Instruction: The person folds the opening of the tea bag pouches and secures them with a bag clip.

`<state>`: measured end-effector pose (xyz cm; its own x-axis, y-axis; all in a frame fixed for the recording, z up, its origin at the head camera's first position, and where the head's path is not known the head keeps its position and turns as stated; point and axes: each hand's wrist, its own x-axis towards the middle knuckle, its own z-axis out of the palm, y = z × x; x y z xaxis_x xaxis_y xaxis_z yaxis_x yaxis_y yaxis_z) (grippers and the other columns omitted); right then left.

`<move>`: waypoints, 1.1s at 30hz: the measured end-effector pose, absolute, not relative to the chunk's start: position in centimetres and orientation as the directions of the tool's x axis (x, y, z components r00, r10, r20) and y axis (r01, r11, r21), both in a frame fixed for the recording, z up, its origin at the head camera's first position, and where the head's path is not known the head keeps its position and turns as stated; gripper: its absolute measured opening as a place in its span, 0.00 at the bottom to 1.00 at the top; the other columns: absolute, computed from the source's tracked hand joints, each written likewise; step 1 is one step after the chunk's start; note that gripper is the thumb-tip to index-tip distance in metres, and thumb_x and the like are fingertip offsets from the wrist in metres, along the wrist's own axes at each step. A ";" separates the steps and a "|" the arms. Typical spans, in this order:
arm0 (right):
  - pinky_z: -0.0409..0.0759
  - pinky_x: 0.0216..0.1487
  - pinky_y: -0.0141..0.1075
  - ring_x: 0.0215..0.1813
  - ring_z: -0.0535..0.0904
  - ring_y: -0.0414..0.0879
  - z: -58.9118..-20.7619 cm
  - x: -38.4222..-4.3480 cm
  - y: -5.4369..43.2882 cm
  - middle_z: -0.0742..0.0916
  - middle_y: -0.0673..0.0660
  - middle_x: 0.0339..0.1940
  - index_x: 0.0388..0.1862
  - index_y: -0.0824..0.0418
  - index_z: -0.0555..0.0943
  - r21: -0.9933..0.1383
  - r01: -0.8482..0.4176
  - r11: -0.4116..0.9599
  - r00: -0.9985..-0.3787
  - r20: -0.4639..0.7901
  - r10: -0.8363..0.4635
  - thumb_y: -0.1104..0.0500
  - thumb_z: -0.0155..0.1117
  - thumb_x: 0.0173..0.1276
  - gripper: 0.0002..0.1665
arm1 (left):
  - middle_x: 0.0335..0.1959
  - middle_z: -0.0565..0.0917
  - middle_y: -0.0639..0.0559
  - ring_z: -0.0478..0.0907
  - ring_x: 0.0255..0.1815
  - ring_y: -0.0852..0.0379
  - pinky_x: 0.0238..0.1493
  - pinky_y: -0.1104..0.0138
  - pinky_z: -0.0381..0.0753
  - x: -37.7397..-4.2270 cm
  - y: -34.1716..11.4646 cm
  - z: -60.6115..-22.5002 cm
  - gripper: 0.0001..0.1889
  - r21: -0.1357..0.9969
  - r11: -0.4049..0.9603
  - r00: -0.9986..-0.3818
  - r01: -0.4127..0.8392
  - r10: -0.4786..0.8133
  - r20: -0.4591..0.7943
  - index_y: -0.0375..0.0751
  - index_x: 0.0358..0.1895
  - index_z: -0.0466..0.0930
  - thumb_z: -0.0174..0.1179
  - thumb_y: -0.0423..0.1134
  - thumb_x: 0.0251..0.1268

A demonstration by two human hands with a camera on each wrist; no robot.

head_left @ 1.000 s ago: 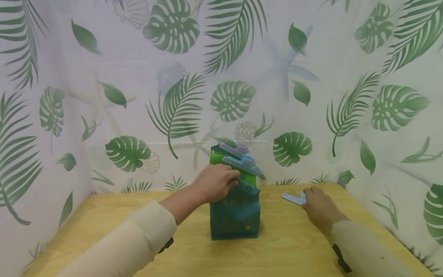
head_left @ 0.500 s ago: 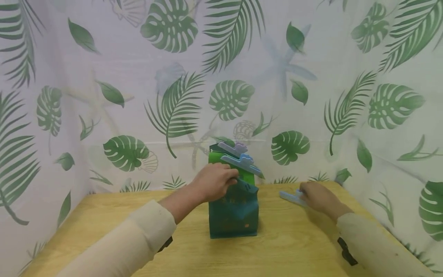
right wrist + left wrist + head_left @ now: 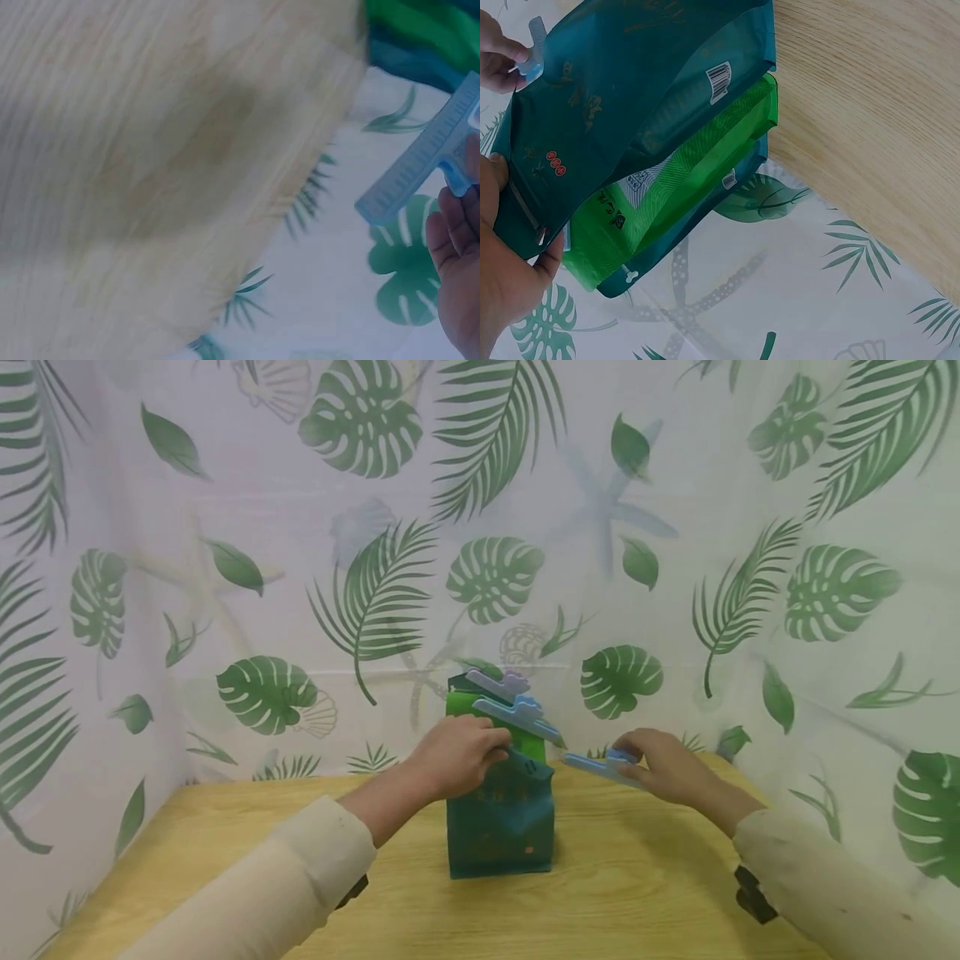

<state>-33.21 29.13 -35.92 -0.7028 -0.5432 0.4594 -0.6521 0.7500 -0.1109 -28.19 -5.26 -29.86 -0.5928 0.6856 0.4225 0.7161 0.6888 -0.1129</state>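
A teal stand-up bag [image 3: 498,835] is upright on the table, its top edge pinched by my left hand [image 3: 461,756]. In the left wrist view, the thumb [image 3: 549,262] and a finger sit on either side of that folded edge. My right hand [image 3: 667,767] holds a light blue bag clip [image 3: 588,765] by its handle, raised just right of the bag. Behind stands a green bag [image 3: 534,748] with a blue clip [image 3: 513,717] across its top. Rearmost is another dark teal bag [image 3: 457,682], mostly hidden, bearing a purple clip [image 3: 491,685].
The bags stand in a close row on a wooden table [image 3: 300,893]. A white leaf-patterned cloth [image 3: 480,485] hangs behind the table and at both sides.
My right hand has lifted the blue bag clip off the table at the right and brought it leftward, close to the bags. The left hand keeps its pinch on the teal bag.
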 end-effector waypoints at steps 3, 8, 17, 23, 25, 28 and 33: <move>0.81 0.39 0.42 0.38 0.82 0.46 -35.2 -32.8 28.5 0.86 0.55 0.38 0.47 0.66 0.82 -0.141 -0.675 0.724 -0.690 0.469 -0.552 0.61 0.72 0.64 0.16 | 0.30 0.80 0.53 0.79 0.32 0.54 0.34 0.61 0.77 -28.2 -5.3 -29.9 0.07 -0.118 0.688 -0.589 0.716 0.687 0.426 0.47 0.43 0.82 0.58 0.43 0.74; 0.80 0.34 0.35 0.33 0.81 0.41 -33.7 -32.2 27.8 0.86 0.52 0.34 0.46 0.66 0.83 -0.198 -0.705 0.681 -0.679 0.468 -0.566 0.61 0.73 0.63 0.15 | 0.29 0.80 0.54 0.78 0.30 0.55 0.32 0.62 0.76 -28.2 -5.4 -29.8 0.06 -0.123 0.687 -0.584 0.716 0.687 0.431 0.47 0.42 0.82 0.58 0.43 0.74; 0.80 0.35 0.33 0.32 0.81 0.37 -32.4 -31.0 26.8 0.88 0.49 0.32 0.43 0.64 0.84 -0.299 -0.703 0.646 -0.704 0.425 -0.569 0.64 0.73 0.62 0.11 | 0.28 0.80 0.54 0.78 0.29 0.54 0.31 0.62 0.75 -28.1 -5.4 -29.9 0.06 -0.134 0.674 -0.564 0.726 0.696 0.444 0.48 0.41 0.82 0.58 0.44 0.73; 0.79 0.35 0.33 0.32 0.81 0.37 -32.0 -30.7 26.2 0.88 0.48 0.31 0.41 0.62 0.85 -0.308 -0.709 0.634 -0.695 0.454 -0.557 0.64 0.75 0.60 0.11 | 0.28 0.80 0.53 0.78 0.30 0.53 0.31 0.61 0.76 -28.1 -5.4 -29.7 0.06 -0.145 0.677 -0.562 0.722 0.696 0.448 0.48 0.41 0.82 0.59 0.44 0.73; 0.79 0.36 0.34 0.32 0.82 0.37 -32.0 -30.6 26.1 0.88 0.48 0.31 0.40 0.61 0.86 -0.313 -0.708 0.633 -0.695 0.467 -0.547 0.65 0.75 0.59 0.10 | 0.29 0.80 0.53 0.78 0.30 0.53 0.32 0.60 0.76 -28.1 -5.4 -29.6 0.06 -0.146 0.675 -0.559 0.723 0.697 0.449 0.48 0.41 0.82 0.59 0.44 0.73; 0.79 0.35 0.33 0.32 0.81 0.37 -32.2 -30.6 25.8 0.88 0.47 0.30 0.38 0.60 0.86 -0.323 -0.705 0.632 -0.699 0.470 -0.540 0.65 0.76 0.58 0.10 | 0.28 0.80 0.53 0.78 0.30 0.53 0.31 0.61 0.76 -28.1 -5.3 -29.7 0.06 -0.149 0.670 -0.554 0.727 0.701 0.449 0.48 0.40 0.81 0.59 0.44 0.73; 0.79 0.34 0.33 0.31 0.80 0.35 -32.6 -31.0 24.9 0.88 0.46 0.29 0.37 0.59 0.86 -0.337 -0.713 0.615 -0.693 0.472 -0.546 0.64 0.77 0.57 0.10 | 0.28 0.79 0.54 0.77 0.30 0.54 0.31 0.62 0.75 -28.0 -5.4 -29.9 0.06 -0.147 0.674 -0.561 0.724 0.700 0.442 0.47 0.39 0.80 0.59 0.44 0.73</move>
